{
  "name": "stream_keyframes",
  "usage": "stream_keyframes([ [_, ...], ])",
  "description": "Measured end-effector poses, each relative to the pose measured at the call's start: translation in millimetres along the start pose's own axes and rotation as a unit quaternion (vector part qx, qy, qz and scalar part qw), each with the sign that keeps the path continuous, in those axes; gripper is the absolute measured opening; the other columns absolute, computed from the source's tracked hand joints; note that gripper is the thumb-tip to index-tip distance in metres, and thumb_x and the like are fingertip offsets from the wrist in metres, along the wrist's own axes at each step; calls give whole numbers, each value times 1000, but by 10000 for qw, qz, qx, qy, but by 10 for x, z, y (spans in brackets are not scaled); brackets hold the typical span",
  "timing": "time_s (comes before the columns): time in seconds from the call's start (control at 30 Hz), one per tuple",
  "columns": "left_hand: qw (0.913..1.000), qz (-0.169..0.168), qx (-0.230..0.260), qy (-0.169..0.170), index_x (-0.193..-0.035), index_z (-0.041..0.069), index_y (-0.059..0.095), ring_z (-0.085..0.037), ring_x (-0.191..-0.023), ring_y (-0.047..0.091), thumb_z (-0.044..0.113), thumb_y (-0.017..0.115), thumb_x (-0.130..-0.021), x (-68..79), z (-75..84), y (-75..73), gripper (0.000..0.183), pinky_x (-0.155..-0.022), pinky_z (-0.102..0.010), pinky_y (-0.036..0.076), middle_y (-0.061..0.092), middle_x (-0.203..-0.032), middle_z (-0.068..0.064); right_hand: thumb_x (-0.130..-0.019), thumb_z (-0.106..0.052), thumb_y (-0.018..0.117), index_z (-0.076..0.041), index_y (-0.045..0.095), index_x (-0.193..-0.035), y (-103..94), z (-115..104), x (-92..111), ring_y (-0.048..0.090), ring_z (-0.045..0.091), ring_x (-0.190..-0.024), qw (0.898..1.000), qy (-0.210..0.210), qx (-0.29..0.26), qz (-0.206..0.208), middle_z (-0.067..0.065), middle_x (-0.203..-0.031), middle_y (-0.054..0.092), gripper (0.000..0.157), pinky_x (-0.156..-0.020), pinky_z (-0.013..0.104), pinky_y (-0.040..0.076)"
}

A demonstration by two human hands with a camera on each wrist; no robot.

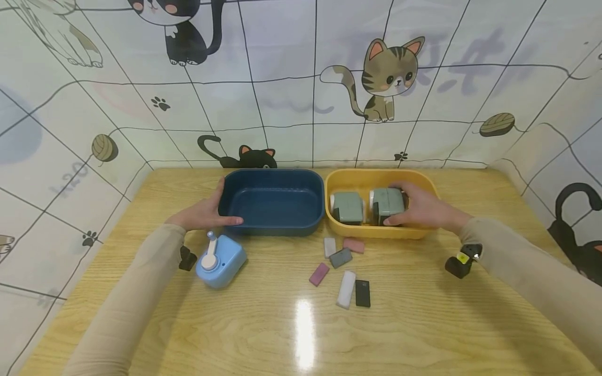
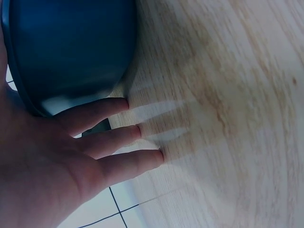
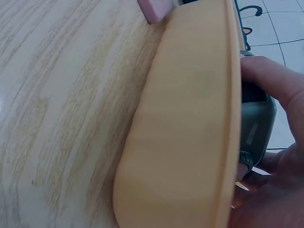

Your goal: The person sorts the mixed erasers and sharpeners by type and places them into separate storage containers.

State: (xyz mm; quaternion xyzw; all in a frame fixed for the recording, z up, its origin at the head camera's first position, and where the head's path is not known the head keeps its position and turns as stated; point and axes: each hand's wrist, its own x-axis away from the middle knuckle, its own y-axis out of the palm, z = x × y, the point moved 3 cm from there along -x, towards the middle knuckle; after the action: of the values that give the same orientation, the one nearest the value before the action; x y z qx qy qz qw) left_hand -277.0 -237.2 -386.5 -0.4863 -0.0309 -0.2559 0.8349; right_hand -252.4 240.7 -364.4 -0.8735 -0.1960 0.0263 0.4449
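My right hand grips a boxy grey-green device with dark parts, inside the yellow bin. A similar grey-green device sits to its left in the same bin. The bin's wall hides part of the held device in the right wrist view. My left hand lies at the left end of the dark blue bin, thumb along its front rim. In the left wrist view its fingers are straight and spread beside the bin. A light blue pencil sharpener with a white crank stands near the left wrist.
Small eraser-like blocks lie before the bins: a white one, a black one, a purple one, a dark grey one, a light grey one and a pink one. A cat-print sheet rises behind the table.
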Motion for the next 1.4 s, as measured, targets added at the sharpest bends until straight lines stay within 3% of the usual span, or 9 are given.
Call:
stream_keyframes([
  [0.47, 10000, -31, -42, -27, -149, 8, -25, -52, -131, 30, 57, 66, -84, 1, 16, -19, 123, -107, -56, 26, 7, -152, -34, -76, -35, 83, 10, 31, -141, 38, 29, -44, 51, 33, -100, 9998, 70, -29, -189, 24, -121, 49, 94, -86, 46, 43],
  [0.77, 9999, -66, -63, -65, -148, 9, -27, -52, -132, 28, 58, 66, -84, -7, 7, -20, 123, -108, -56, 25, 6, -153, -33, -85, -25, 74, 10, 26, -145, 9, 52, -77, 36, 54, -124, 9975, 55, -539, -450, 32, -137, 38, 84, -99, 59, 36],
  [1.0, 10000, -45, -15, -20, -149, 8, -25, -50, -135, 24, 57, 66, -84, -7, -8, -8, 122, -109, -55, 23, 3, -154, -31, -85, -21, 74, 9, 30, -143, 3, -1, -118, 45, 46, -118, 9962, -40, -741, -462, 28, -130, 45, 80, -91, 52, 45],
  [1.4, 9999, -54, 128, 32, -149, 8, -25, -49, -138, 17, 56, 67, -84, -30, -31, 13, 123, -109, -56, 20, -1, -155, -30, -84, -23, 75, 8, 27, -146, -23, 6, -149, 38, 46, -125, 9982, -83, -399, -437, 30, -137, 40, 84, -99, 56, 35],
])
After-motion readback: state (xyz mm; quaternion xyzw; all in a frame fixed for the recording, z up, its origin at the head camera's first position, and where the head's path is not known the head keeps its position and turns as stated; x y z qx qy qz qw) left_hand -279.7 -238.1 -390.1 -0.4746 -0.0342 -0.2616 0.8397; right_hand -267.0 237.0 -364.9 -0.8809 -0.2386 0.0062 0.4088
